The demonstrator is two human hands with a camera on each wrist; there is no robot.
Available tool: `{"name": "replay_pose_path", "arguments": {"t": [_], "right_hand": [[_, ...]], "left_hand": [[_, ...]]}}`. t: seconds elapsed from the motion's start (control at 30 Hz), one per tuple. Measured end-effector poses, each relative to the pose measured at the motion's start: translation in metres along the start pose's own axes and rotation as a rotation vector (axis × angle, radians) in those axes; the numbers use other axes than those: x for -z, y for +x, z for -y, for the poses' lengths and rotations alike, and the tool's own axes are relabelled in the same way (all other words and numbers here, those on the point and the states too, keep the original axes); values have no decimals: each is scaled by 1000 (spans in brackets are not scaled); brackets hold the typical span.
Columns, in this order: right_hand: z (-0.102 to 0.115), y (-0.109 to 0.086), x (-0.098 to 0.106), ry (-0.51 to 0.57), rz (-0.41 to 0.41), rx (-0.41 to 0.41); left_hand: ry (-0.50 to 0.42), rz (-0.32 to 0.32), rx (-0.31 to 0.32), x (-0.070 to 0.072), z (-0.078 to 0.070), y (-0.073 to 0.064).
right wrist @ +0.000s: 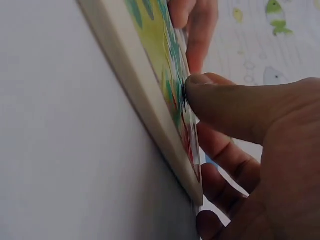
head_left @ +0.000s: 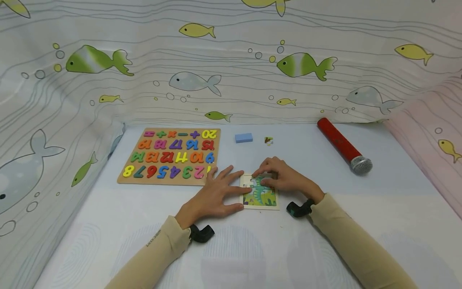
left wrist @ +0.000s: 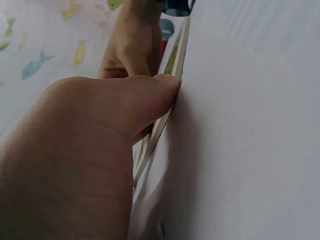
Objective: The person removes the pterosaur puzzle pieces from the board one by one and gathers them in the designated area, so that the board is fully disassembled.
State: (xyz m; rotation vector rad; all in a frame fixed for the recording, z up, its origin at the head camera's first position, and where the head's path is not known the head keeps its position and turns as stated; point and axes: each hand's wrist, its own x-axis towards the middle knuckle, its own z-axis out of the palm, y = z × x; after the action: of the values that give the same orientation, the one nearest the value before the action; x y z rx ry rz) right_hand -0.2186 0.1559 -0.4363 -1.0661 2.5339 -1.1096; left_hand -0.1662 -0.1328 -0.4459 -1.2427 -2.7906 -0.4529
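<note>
A small dinosaur jigsaw puzzle (head_left: pixel 268 199) lies in a pale wooden frame on the table, with bare wood showing near its upper left. My left hand (head_left: pixel 216 194) is spread at its left side. The left index fingertip rests on the picture, and the left thumb (left wrist: pixel 155 95) touches the frame's edge. Over the puzzle's upper right, my right hand (head_left: pixel 285 175) has curled fingers, its thumb (right wrist: pixel 210 92) and index finger at a jigsaw piece in the picture. That piece is mostly hidden by the fingers. Another loose jigsaw piece (head_left: pixel 268 141) lies farther back.
A wooden number board (head_left: pixel 169 182) with colourful numerals and signs lies to the left, close to my left fingertips. Behind the puzzle sits a blue block (head_left: pixel 244 138). A red microphone (head_left: pixel 341 142) lies at the right. Fish-printed cloth (head_left: pixel 245 100) walls the table.
</note>
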Motion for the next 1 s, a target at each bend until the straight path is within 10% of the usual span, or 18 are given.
{"name": "replay_pose_path", "arguments": {"t": [1.0], "right_hand": [[15,2,-7,-135,81,-21]], "left_hand": [[23,61,29,-1,-9,1]]}}
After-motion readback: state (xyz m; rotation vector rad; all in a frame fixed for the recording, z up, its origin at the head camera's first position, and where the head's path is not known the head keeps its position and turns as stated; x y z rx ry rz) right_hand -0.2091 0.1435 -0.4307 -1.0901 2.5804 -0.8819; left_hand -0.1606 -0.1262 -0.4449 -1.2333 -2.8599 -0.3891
